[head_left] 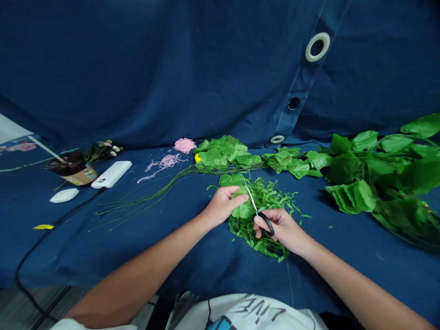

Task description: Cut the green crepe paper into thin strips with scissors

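Observation:
My left hand (pixel 223 204) pinches a green artificial leaf (pixel 243 210) between thumb and fingers. My right hand (pixel 280 227) has its thumb and fingers in the black handles of a pair of scissors (pixel 254 201). The narrow metal blades point up and away, alongside the leaf's right edge, close to my left fingertips. Whether the blades touch the leaf I cannot tell. Under both hands spreads a heap of thin green cut strips (pixel 275 197). Just beyond my left hand lies another flat green leaf (pixel 231 179).
Stacked green leaves (pixel 223 151) and long thin green stems (pixel 165 185) lie behind the heap. Bushy leaf vines (pixel 371 160) fill the right side. Pink shreds (pixel 184 145), a white power bank (pixel 112 174) with a black cable (pixel 65 220), and a drink cup (pixel 75 169) are leftward. A blue curtain (pixel 206 68) hangs behind.

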A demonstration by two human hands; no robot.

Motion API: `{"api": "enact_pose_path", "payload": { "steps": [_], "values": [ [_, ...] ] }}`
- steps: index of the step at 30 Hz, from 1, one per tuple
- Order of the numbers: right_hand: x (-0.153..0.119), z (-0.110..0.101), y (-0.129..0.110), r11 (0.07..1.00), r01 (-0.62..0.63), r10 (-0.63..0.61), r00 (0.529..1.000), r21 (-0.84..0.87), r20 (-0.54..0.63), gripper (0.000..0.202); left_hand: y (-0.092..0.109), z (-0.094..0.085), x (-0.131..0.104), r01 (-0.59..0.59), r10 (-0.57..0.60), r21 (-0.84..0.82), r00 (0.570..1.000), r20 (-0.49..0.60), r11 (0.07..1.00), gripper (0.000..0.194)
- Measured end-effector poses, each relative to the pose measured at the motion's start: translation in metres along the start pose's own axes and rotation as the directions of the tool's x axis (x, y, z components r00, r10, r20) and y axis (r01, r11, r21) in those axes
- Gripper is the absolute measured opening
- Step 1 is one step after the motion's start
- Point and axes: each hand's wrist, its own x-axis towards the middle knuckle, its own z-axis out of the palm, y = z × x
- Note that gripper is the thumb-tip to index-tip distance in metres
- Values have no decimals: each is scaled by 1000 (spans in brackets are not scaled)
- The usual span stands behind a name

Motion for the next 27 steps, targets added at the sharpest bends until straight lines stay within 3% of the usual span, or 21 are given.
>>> {"api": "enact_pose_path", "payload": {
  "steps": [4, 11, 17, 27],
  "values": [
    [0, -1, -1, 1000, 0, 0, 1000, 7, 30, 43, 1, 2, -1, 24, -23, -40, 1000, 21, 999, 31],
    [-2, -3, -5, 1000, 21, -20, 997, -11, 70, 45, 0, 1, 0, 4, -4, 41, 1000, -13, 999, 31],
    [-3, -3, -3, 999, 31, -30, 996, -16, 79, 45, 1, -1, 0, -15, 14, 34, 999, 42, 999, 29],
    [2, -1, 5, 1000, 0, 1, 999, 7, -32, 42, 2, 3, 0, 110, -107, -125, 994, 34, 986, 28]
  ]
}}
